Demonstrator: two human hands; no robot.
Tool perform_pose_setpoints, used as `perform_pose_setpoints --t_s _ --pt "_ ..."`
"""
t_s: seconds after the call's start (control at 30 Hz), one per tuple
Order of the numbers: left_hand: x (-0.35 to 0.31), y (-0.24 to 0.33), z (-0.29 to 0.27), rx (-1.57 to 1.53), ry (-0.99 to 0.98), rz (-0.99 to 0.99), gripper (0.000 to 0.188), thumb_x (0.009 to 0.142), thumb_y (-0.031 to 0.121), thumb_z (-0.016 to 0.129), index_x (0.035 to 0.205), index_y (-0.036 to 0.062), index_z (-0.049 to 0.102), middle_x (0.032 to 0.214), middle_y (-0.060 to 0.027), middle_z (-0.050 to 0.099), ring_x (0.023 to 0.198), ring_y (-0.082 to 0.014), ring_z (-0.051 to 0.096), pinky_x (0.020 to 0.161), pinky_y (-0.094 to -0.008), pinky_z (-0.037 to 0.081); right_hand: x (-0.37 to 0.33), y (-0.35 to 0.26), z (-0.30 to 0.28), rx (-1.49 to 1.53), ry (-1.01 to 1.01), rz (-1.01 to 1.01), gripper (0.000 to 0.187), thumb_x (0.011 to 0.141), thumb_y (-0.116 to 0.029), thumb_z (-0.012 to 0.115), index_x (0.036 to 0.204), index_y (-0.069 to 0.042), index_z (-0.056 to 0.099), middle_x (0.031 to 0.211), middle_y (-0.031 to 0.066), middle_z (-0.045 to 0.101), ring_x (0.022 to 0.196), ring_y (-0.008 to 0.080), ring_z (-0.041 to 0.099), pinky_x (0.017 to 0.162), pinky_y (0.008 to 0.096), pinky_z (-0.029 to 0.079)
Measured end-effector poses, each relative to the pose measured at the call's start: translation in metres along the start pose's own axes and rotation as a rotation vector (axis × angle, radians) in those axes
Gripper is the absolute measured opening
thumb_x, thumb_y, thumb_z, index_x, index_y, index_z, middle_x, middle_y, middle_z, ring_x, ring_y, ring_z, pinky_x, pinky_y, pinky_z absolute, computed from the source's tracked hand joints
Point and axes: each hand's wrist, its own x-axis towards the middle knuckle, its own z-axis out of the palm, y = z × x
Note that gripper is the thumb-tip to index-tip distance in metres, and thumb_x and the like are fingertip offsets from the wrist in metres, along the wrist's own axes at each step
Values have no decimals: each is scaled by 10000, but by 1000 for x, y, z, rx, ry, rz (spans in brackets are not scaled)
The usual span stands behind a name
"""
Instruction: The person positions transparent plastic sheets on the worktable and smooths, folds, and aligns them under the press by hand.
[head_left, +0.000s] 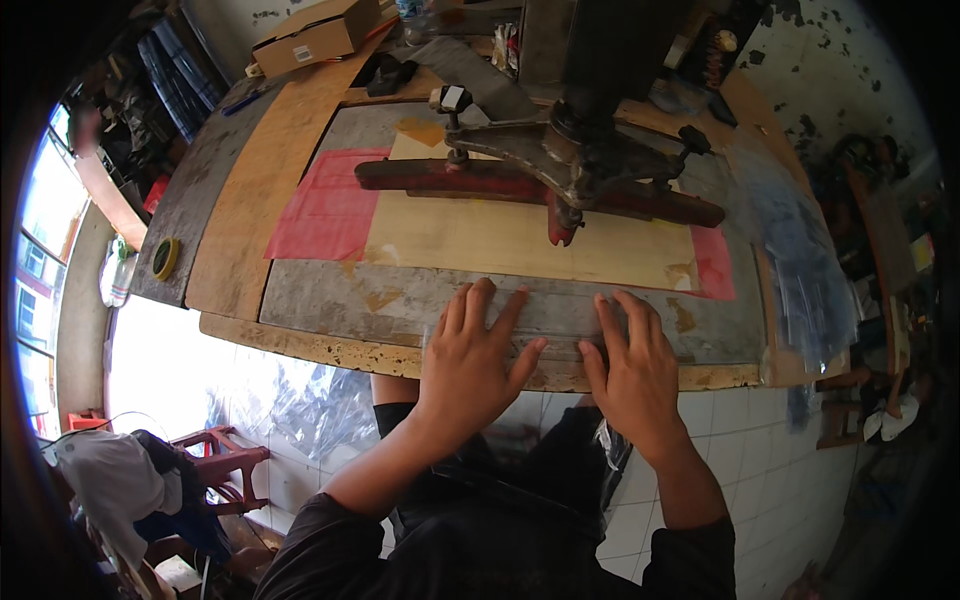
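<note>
My left hand [475, 350] lies flat near the front edge of the work table, fingers spread and pointing away from me. My right hand [635, 360] rests the same way a little to the right, its thumb turned toward the left thumb. Between and beneath the fingers is what looks like a thin clear plastic sheet [555, 338]; its outline is hard to make out. Just beyond my fingertips lies a long cream-coloured strip [520, 235] with a pink-red sheet [325, 200] at its left end. Above it hangs a dark metal press head [575, 160] with a long horizontal bar [440, 178].
A roll of yellow tape [165, 258] sits at the table's left corner. Clear plastic sheets [805, 260] drape over the right side. A cardboard box [315, 35] stands at the back left. More clear plastic [310, 410] lies on the floor, near a red stool [225, 465].
</note>
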Motion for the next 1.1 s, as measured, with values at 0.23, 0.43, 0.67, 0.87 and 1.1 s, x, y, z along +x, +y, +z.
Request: perform_pose_setpoints --t_s 0.23,0.43,0.67,0.87,1.1 --pt "-13 -9 -14 185 16 -22 595 1041 453 636 1494 67 640 1464 -212 541 1451 -414 466 1260 -620 281 -10 4 -2 -108 2 16 641 1062 -372 668 1458 124 579 1474 261 591 1456 387 535 1199 517 432" --pt "-28 -12 -9 257 -23 -41 701 1031 503 636 1573 65 557 1628 -177 502 1554 -397 403 1317 -675 86 -24 -2 3 -127 -42 62 677 1079 -379 646 1570 68 510 1629 239 520 1553 363 465 1280 558 321" --pt "-31 -12 -5 268 -18 -49 748 1029 515 635 1595 39 519 1655 -185 479 1573 -404 380 1320 -678 57 -28 -8 17 -120 7 88 696 1088 -397 621 1581 76 485 1640 258 502 1543 394 472 1275 574 325" --pt "-29 -8 -4 237 -25 -49 767 1038 523 625 1593 8 507 1656 -215 464 1579 -422 358 1318 -683 39 -29 -12 17 -86 55 138 701 1086 -400 625 1586 69 482 1650 242 497 1562 398 442 1283 594 301" --pt "-26 -1 -1 186 26 -20 759 1034 464 660 1596 -17 490 1656 -280 432 1611 -463 296 1314 -691 51 -32 -10 25 -16 56 135 716 1081 -424 627 1593 52 477 1692 213 449 1603 374 382 1306 611 244"
